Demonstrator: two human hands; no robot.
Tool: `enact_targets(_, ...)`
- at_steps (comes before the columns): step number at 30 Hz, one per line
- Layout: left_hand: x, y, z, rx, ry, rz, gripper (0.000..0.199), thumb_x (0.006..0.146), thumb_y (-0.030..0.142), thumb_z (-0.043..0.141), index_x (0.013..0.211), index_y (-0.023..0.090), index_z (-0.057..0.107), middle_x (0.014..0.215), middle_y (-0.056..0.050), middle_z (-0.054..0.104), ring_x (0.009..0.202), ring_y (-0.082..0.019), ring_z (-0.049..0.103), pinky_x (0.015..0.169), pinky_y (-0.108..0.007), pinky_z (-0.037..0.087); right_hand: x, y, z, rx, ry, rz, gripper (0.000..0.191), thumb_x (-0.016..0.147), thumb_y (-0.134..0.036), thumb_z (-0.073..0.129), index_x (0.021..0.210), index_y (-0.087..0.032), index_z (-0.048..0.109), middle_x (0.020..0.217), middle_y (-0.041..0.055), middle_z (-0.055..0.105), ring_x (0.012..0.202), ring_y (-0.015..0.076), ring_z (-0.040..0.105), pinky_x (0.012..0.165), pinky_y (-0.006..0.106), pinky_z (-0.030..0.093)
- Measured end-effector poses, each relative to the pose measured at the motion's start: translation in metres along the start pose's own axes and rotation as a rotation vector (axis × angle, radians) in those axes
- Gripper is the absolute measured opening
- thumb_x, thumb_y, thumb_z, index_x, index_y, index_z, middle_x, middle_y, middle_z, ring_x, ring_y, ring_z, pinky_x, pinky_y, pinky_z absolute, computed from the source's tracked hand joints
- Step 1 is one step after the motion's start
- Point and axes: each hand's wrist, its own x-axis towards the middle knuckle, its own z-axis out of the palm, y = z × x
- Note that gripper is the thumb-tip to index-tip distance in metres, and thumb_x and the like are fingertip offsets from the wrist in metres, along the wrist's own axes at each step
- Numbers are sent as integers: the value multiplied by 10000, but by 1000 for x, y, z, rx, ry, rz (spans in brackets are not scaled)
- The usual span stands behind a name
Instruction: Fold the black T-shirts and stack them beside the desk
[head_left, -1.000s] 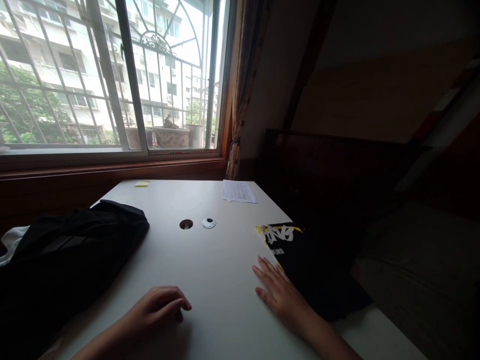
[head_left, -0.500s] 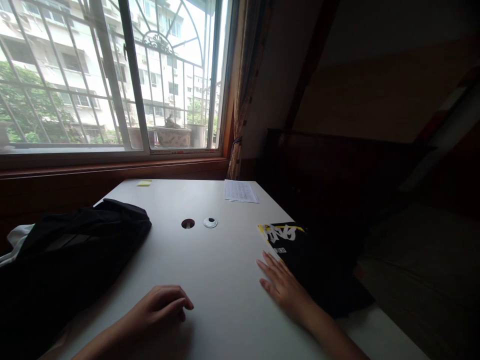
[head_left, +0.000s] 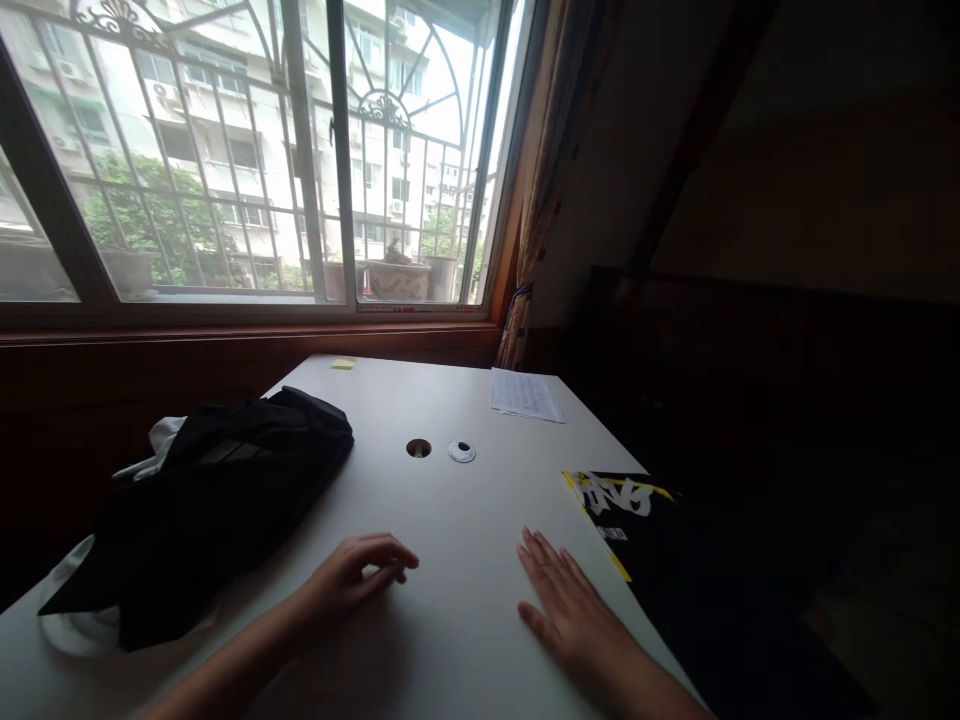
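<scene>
My left hand (head_left: pixel 360 572) is over the white table (head_left: pixel 450 520), fingers loosely bent, a gap showing between thumb and index finger, nothing held. My right hand (head_left: pixel 566 605) lies flat with its fingers stretched out, palm towards the tabletop and nothing in it. Right of it, a dark cloth item with white lettering and yellow edging (head_left: pixel 622 497) hangs over the table's right edge; its lower part is lost in shadow. A crumpled black garment (head_left: pixel 225 500) with white parts lies left of my left hand.
Beyond my hands are a round hole (head_left: pixel 418 449) in the tabletop and a white round cover (head_left: pixel 462 452). Papers (head_left: pixel 525 394) and a yellow sticky-note pad (head_left: pixel 344 363) lie at the far edge. A barred window (head_left: pixel 247 170) and a tied curtain (head_left: pixel 517 310) stand behind.
The view has turned left, shifting the scene rightward. My right hand has moved away from the lettered cloth, leftward over bare tabletop. My left hand has moved slightly forward, its fingers less curled.
</scene>
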Motion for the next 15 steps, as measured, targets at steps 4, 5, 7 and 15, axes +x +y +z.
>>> enact_targets(4,-5,-6,-39,495,331,58,265,990,333,547,1187,260,709,1233,-85,688,1153,-265,625,1033,-400,467,25,-23,-3,8,-38,-51,710,1018,-614,280,1607,-225,197,1665,62,76,1546,280,113,1259,522,130)
enact_targets(5,-8,-8,-52,618,398,53,287,987,332,546,1224,267,694,1284,-83,665,1215,-280,584,1077,-425,433,31,-28,-3,13,-39,-63,709,1019,-614,275,1606,-223,201,1664,62,75,1546,280,112,1259,521,128)
enact_targets(7,-15,-11,-77,839,514,19,336,980,336,536,1282,256,661,1359,-89,616,1310,-306,501,1130,-466,372,40,-37,-5,19,-42,-74,706,1021,-611,268,1604,-215,215,1664,59,75,1547,278,111,1261,516,125)
enact_targets(15,-38,-20,-111,1252,411,-570,402,952,273,487,1320,173,615,1198,-140,657,1047,-328,607,733,-394,510,46,-46,-9,43,-30,-55,687,1024,-590,273,1590,-199,272,1667,49,154,1546,243,145,1267,465,136)
